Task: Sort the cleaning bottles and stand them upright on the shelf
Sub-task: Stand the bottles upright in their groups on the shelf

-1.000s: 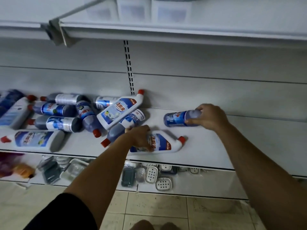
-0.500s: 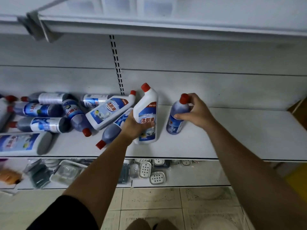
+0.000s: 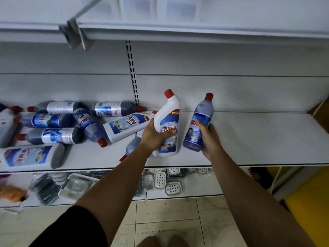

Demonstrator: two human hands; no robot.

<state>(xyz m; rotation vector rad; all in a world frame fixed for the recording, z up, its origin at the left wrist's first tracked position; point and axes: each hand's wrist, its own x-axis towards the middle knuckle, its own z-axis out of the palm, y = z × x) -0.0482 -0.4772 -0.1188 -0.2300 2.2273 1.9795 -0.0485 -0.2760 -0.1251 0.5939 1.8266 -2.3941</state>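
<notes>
- Since both are held cap-up for standing, left hand (image 3: 153, 134) grips white bottle (image 3: 167, 120);
- right hand (image 3: 211, 139) grips purple bottle (image 3: 197, 127), at its 3 o'clock;
- heap (image 3: 51, 120) lies at 9 o'clock.

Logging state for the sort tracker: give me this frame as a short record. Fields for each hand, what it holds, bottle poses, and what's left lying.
left hand: grips white bottle, red cap up, near upright
right hand: grips purple bottle, red cap up, slightly tilted
base contact: cannot tell whether either base touches the shelf
lying bottles: piled on their sides on the shelf, to the left of the hands
standing unheld: none in view
below: soap dishes on the lower level
</notes>
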